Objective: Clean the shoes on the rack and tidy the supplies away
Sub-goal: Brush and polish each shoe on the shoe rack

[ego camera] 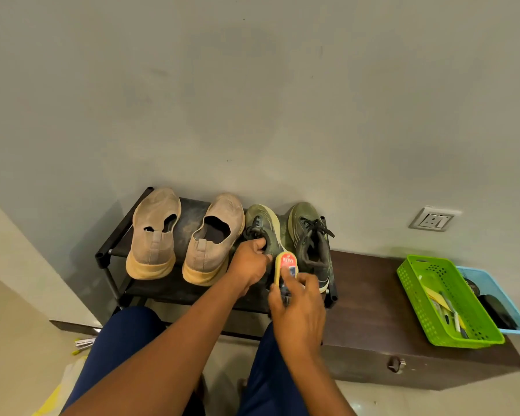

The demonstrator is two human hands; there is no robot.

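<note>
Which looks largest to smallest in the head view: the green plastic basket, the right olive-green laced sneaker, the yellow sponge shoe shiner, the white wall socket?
1. Green plastic basket
2. Right olive-green laced sneaker
3 and 4. Yellow sponge shoe shiner and white wall socket: similar in apparent size, and the right hand partly covers the shiner, so unranked.

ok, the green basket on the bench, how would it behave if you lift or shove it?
The green basket has thin perforated plastic walls, so it is probably light and may flex when lifted by one rim. Loose supplies lie inside, so tilting it would likely make them slide. It sits flat on the smooth dark bench against the blue basket, so a push would probably slide it, not tip it.
</note>
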